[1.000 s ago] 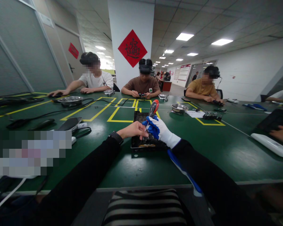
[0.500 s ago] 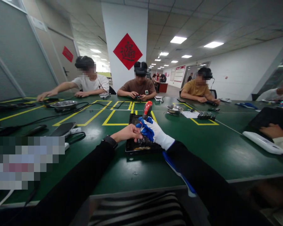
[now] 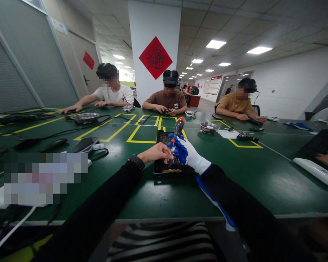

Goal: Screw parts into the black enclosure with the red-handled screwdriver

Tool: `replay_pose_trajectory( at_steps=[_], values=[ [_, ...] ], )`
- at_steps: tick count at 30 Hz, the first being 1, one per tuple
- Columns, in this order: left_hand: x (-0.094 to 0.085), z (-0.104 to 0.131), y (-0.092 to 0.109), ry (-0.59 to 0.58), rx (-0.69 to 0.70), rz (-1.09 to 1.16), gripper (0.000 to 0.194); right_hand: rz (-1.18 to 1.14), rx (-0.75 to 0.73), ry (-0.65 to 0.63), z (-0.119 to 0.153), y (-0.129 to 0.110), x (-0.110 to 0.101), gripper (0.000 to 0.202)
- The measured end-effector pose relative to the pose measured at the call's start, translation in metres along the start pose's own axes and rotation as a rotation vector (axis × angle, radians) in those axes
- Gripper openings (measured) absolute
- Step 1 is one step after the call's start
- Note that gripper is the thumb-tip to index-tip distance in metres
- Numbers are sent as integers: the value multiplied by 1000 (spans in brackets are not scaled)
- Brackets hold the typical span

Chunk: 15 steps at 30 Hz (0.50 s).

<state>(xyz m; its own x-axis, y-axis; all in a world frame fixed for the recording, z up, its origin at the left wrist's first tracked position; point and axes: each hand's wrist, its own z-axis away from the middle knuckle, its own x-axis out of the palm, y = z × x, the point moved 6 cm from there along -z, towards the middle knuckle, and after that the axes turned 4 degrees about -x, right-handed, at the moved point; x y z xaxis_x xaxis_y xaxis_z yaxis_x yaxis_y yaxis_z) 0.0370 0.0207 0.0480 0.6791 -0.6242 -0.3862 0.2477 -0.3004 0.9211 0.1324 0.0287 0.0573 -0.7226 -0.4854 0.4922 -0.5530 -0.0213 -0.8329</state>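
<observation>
Head view: gloved right hand (image 3: 186, 153) grips a red-handled screwdriver (image 3: 177, 131) upright over the black device (image 3: 171, 164) on the green counter (image 3: 142, 189). Bare left hand (image 3: 156, 153) pinches its shaft. Fastener work appears under way; the device's cover looks off.

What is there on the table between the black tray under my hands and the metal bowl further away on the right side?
In the head view, only bare green table with a yellow tape line lies between the black tray and the metal bowl.

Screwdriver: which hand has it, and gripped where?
The gloved right hand holds the screwdriver low on its handle, the red top sticking up. The bare left hand pinches near the shaft over the black device; contact unclear.
</observation>
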Motion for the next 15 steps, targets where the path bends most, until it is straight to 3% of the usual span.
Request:
replay_pose_trajectory(
  at_steps=[6,12,15],
  values=[
    [0,0,-2,12,-10,-28,31,33,13,122,1,3,-6,27],
    [-3,1,-3,35,-40,-45,33,-61,172,35,4,4,2,30],
    [-4,0,-4,30,-16,-62,33,-5,119,57,4,4,-1,28]
  ],
)
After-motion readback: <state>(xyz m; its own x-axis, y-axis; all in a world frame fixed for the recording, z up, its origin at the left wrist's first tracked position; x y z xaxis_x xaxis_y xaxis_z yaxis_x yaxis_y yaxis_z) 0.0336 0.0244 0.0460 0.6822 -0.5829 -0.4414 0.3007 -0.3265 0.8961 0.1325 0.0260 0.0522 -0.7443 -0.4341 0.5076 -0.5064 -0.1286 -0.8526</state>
